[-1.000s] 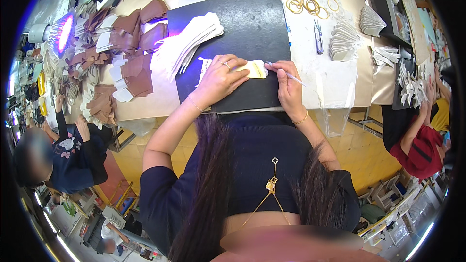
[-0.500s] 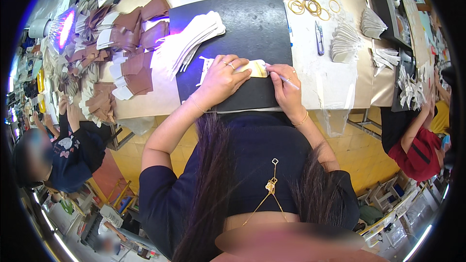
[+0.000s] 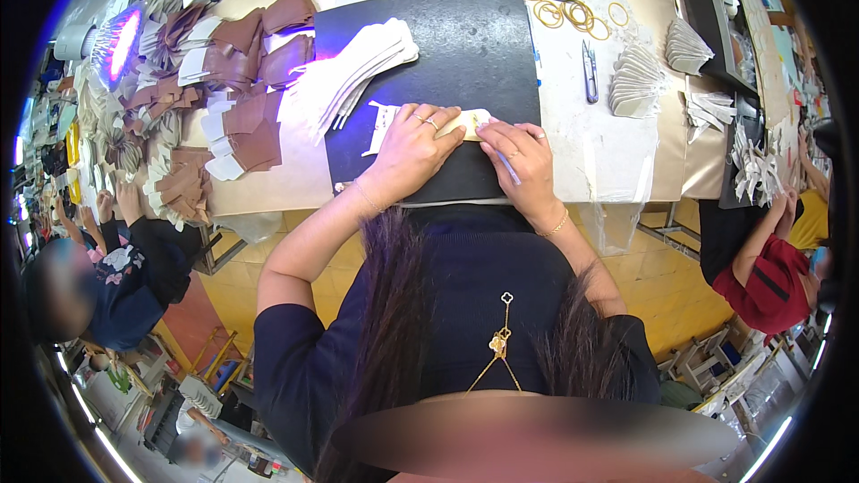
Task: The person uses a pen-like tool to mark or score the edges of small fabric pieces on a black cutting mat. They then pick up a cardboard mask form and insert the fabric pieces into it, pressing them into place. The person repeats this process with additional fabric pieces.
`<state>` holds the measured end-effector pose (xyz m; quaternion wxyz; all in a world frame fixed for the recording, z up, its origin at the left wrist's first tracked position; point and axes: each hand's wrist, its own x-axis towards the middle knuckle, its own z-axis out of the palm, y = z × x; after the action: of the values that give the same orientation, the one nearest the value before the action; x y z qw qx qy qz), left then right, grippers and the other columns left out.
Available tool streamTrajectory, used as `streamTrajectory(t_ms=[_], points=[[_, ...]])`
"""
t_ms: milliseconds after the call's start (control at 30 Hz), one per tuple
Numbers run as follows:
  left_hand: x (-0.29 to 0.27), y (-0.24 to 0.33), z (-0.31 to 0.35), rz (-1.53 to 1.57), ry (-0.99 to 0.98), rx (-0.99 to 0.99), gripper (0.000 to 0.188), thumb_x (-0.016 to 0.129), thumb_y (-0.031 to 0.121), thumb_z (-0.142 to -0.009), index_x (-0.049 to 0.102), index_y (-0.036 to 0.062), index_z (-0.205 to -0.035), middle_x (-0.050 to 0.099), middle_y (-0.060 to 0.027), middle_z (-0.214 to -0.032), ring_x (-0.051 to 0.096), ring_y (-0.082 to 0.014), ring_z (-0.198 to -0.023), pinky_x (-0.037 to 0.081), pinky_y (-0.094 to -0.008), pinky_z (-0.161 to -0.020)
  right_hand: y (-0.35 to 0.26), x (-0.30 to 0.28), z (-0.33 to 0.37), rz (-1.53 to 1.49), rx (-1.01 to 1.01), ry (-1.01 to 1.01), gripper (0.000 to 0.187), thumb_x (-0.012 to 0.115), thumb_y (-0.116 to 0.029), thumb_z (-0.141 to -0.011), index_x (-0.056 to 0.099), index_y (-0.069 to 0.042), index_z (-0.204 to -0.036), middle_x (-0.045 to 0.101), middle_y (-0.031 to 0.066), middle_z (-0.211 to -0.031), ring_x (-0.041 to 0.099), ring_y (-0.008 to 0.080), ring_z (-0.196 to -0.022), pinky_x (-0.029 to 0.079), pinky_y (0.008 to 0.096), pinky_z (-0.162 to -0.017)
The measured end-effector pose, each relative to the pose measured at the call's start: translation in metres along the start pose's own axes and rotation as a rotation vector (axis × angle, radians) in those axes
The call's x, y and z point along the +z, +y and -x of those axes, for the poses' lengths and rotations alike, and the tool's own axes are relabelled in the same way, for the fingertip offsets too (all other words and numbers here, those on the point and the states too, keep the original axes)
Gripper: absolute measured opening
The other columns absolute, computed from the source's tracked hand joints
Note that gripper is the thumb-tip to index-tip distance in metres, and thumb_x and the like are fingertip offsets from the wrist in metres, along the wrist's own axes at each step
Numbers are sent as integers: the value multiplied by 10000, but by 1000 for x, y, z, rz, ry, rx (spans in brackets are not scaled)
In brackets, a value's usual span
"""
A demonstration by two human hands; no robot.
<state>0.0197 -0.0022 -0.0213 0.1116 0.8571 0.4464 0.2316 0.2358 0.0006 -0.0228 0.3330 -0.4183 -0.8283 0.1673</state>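
Note:
Near the front of the black mat [image 3: 465, 45], a pale cream cut piece [image 3: 382, 118] lies under my left hand [image 3: 413, 150]. My left fingers close over its middle, leaving both ends showing. My right hand [image 3: 528, 165] has its fingertips pinched at the piece's right end. A slim, pale, pen-like stick [image 3: 510, 170] is tucked in that hand, slanting down toward me; its kind is unclear. Just beyond my left hand, a fanned stack of white strip-like pieces [image 3: 358, 72] rests across the mat's left edge.
Brown and white cut pieces [image 3: 246, 130] are piled on the left, beside a lit purple lamp [image 3: 118, 46]. To the right lie thread snips [image 3: 590, 72], yellow rubber bands [image 3: 577, 18] and fanned pale pieces [image 3: 637, 88]. Other people sit at both sides.
My right hand has turned and moved slightly inward, fingertips now on the piece's right end; the stick has swung to point toward me. My left hand stays nearly in place.

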Motion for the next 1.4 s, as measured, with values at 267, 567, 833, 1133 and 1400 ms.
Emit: streamTrajectory(t_ms=[267, 567, 833, 1133, 1400], points=[[1, 0, 0, 0, 14, 10, 230, 738, 146, -811, 734, 89, -1035, 678, -80, -1190, 625, -252, -1031, 473, -410, -897, -4, -1, -1, 36, 29, -17, 194, 756, -108, -834, 709, -108, -1022, 723, 26, -995, 680, 183, -925, 460, 354, -836], [4, -3, 2, 12, 48, 39, 214, 748, 145, -813, 725, 82, -1016, 676, -85, -1186, 621, -264, -1038, 476, -411, -890, -7, -18, 1, -66, 87, -30, 63, 674, -114, -925, 678, -65, -965, 699, 64, -927, 656, 223, -858, 455, 373, -841], [-1, -7, -2, 173, 22, 37, 200, 711, 132, -844, 663, 63, -1026, 609, -124, -1087, 603, -289, -1029, 472, -420, -879, -4, -2, 4, -363, 319, 100, 102, 586, -91, -986, 648, -32, -1040, 669, 129, -986, 640, 316, -900, 495, 394, -813], [-11, 3, -13, 194, -138, -77, 310, 689, 95, -851, 634, 85, -1156, 586, -123, -1051, 580, -300, -988, 466, -409, -874, 1, 0, 4, -330, 305, 92, 102, 584, -94, -987, 649, -34, -1038, 668, 128, -987, 642, 318, -899, 502, 396, -810], [-10, 6, -7, 110, -108, -20, 343, 702, 87, -851, 644, 85, -1189, 595, -134, -1077, 584, -313, -981, 475, -412, -856, 3, 1, 5, -302, 268, 105, 97, 599, -102, -979, 647, -40, -1035, 668, 135, -976, 639, 328, -901, 500, 408, -812]])
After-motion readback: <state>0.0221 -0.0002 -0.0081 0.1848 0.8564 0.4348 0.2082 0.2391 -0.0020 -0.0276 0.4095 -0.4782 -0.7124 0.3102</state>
